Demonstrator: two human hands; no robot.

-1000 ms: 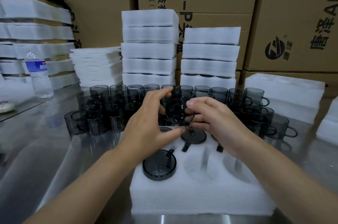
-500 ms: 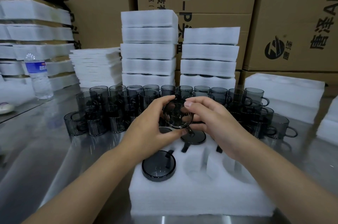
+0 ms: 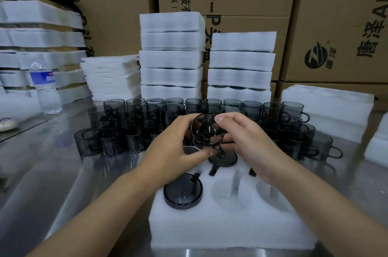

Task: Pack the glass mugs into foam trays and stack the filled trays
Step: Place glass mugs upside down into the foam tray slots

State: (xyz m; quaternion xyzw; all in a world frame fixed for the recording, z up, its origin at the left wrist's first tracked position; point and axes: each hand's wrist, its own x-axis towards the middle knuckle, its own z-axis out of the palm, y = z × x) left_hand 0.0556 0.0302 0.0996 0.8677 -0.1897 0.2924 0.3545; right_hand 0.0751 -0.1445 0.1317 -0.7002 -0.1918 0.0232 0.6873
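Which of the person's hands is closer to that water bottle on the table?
Left. The left hand grips the held mug on the side facing the water bottle, off to its left; the right hand holds the mug's far side.

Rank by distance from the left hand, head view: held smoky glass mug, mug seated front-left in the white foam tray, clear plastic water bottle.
1. Held smoky glass mug: in the left hand.
2. Seated mug: white foam tray, front-left pocket, close by.
3. Clear plastic water bottle: far left.
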